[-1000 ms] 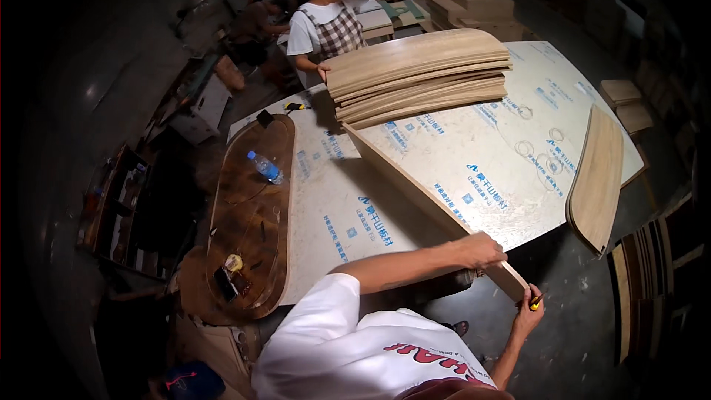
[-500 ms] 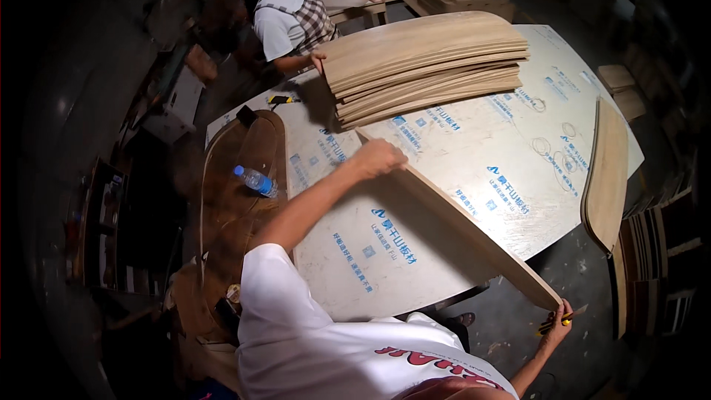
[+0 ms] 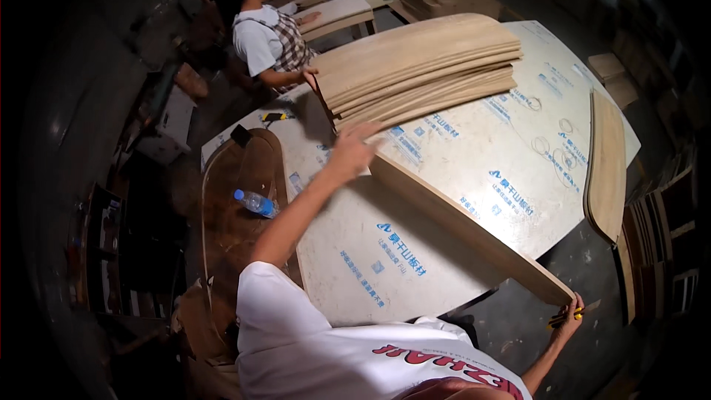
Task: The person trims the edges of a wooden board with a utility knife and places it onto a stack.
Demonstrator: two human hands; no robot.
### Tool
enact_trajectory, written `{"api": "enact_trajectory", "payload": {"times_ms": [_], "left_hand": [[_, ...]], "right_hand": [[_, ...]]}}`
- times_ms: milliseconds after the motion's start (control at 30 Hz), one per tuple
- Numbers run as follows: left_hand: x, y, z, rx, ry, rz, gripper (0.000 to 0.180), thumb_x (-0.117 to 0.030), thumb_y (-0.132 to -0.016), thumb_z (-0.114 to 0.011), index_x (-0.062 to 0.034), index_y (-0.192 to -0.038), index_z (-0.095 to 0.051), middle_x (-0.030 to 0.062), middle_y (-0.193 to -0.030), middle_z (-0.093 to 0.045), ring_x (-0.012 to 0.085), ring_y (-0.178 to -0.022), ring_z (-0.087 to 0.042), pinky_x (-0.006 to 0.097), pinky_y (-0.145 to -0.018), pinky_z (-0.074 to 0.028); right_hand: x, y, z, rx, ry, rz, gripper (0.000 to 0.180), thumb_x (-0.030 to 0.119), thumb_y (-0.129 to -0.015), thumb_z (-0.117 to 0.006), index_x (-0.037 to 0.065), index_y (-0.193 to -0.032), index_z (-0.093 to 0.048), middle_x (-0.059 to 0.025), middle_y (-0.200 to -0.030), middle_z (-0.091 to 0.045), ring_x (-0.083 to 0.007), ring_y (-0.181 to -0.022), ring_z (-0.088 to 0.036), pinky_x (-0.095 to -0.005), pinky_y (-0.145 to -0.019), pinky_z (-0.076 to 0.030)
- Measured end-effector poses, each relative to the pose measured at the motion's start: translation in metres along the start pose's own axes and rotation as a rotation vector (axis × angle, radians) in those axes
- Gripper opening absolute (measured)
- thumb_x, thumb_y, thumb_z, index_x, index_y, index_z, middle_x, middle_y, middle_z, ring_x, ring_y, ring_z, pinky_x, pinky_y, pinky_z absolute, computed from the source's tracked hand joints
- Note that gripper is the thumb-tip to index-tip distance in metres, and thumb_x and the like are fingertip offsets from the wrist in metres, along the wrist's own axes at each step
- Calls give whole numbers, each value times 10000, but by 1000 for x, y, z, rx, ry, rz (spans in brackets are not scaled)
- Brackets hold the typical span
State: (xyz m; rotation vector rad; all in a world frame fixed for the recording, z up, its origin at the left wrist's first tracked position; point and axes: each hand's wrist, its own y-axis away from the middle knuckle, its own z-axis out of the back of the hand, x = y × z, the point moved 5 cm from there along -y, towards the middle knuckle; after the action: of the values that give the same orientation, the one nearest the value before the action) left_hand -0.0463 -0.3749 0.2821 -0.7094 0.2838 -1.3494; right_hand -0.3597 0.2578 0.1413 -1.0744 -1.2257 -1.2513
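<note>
A long wooden board [image 3: 474, 226] stands on its edge and runs from the table middle past the table's near right edge. My right hand [image 3: 569, 316] is closed at its near end, with a yellow-and-black utility knife [image 3: 564, 317] held in the same hand. By the far end of the board is my left hand [image 3: 354, 154], its fingers smeared by motion; whether they touch the board I cannot tell. Just beyond that hand lies a stack of curved wooden boards [image 3: 422, 63]. A co-worker's hand [image 3: 309, 76] touches the stack's left end.
A printed sheet covers the large table [image 3: 503, 200]. To the left, a water bottle [image 3: 255, 203] lies on a brown rounded panel [image 3: 244, 163]. Another yellow-and-black tool [image 3: 274, 116] lies near the co-worker [image 3: 274, 44]. One curved board [image 3: 607, 170] rests at the right edge.
My left hand has moved left and slightly away from me along the board's far end. The board's near end and my right hand have shifted slightly right. The co-worker's farther arm has lowered.
</note>
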Motion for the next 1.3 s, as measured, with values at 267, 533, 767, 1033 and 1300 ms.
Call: {"api": "enact_trajectory", "payload": {"times_ms": [267, 533, 767, 1033, 1300], "left_hand": [[5, 27, -74, 305, 577, 164, 361, -395, -726, -761, -70, -880, -728, 97, -807, -693, 319, -805, -647, 381, -714, -494], [70, 90, -109, 46, 1339, 962, 278, -208, -784, -809, -53, -946, -645, -2, -856, -648, 93, -833, -606, 243, -752, -486], [31, 129, -101, -215, 1437, 1297, 268, -204, -776, -825, -71, -907, -632, -20, -848, -634, 76, -789, -578, 218, -724, -454], [-1, 259, -137, 93, 1077, 1567, 242, -229, -763, -808, -46, -853, -677, 11, -821, -649, 116, -770, -578, 270, -711, -471], [-10, 314, -158, 62, 747, 1583, 330, -275, -819, -761, -20, -1020, -705, 74, -865, -702, 195, -823, -636, 343, -751, -495]], "right_hand": [[-37, -16, 25, 58, -96, -99, 376, 333, -956, -623, 88, -1240, -608, 36, -701, -496, -52, -604, -476, -200, -533, -380], [-94, -32, 31, 8, -255, -243, 483, 515, -886, -640, 52, -986, -548, 3, -707, -495, -109, -634, -528, -246, -521, -422], [-103, -26, 55, 0, 54, -417, 472, 560, -859, -660, 120, -748, -529, 9, -593, -506, -108, -449, -463, -257, -427, -380], [-169, 11, 78, 173, 102, -893, 392, 428, -879, -693, 106, -731, -524, -9, -533, -448, -158, -415, -443, -320, -401, -406], [-221, 21, 101, 324, 314, -863, 358, 418, -895, -666, 144, -744, -493, -28, -531, -441, -210, -433, -453, -359, -408, -402]]}}
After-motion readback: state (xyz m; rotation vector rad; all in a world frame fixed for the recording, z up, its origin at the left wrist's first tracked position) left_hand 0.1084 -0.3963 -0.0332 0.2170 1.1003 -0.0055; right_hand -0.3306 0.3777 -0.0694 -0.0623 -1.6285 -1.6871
